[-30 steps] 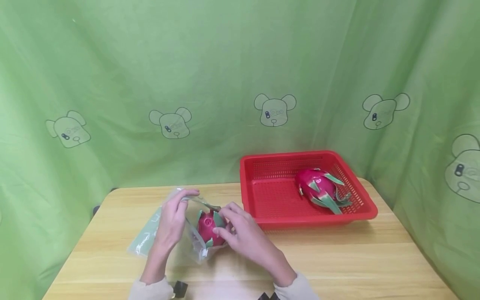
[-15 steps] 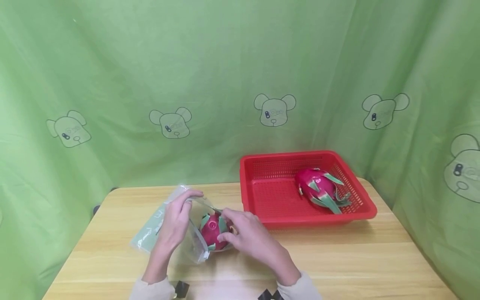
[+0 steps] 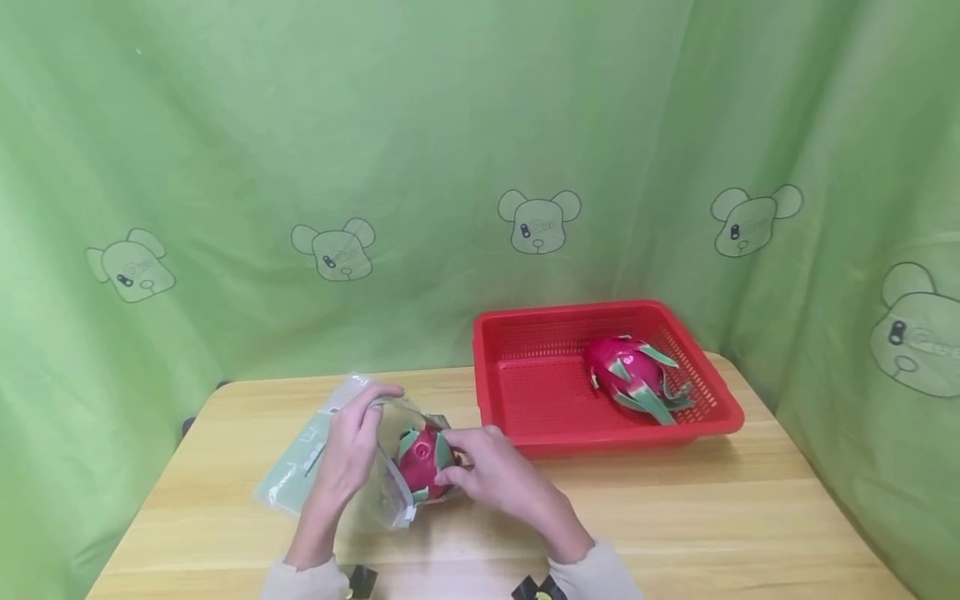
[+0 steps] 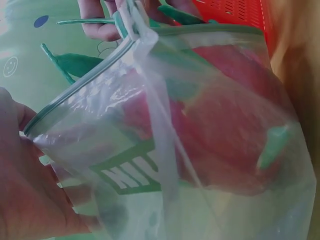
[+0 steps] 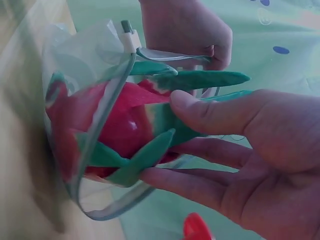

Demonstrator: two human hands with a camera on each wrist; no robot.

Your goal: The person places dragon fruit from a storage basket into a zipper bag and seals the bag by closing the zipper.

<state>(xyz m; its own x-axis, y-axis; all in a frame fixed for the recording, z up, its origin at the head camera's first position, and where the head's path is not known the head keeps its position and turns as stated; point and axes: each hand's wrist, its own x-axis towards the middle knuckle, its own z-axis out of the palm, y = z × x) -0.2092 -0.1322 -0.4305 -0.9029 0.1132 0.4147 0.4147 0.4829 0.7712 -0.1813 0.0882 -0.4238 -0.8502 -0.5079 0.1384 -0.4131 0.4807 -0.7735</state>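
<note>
A pink dragon fruit (image 3: 422, 457) with green leaf tips sits partly inside a clear zip bag (image 3: 386, 508), its leafy end at the bag's mouth. My left hand (image 3: 351, 442) grips the bag's edge at the left, its fingers partly hidden behind the plastic (image 4: 125, 210). The right hand (image 3: 498, 475) pinches the leafy end of the fruit, thumb on top of a leaf and fingers below, as the right wrist view shows. A white slider (image 5: 130, 41) sits at one end of the bag's green zip rim (image 5: 100, 125).
At the back right of the wooden table (image 3: 675, 525) stands a red perforated basket (image 3: 517, 400), holding another dragon fruit (image 3: 626, 367). Flat clear plastic with pale green print (image 3: 288, 479) lies left of my left hand. A green curtain (image 3: 420, 150) hangs behind the table.
The fruit and my right hand have shifted slightly right relative to the table. The bag's mouth gapes a little wider around the fruit. The head view has turned slightly.
</note>
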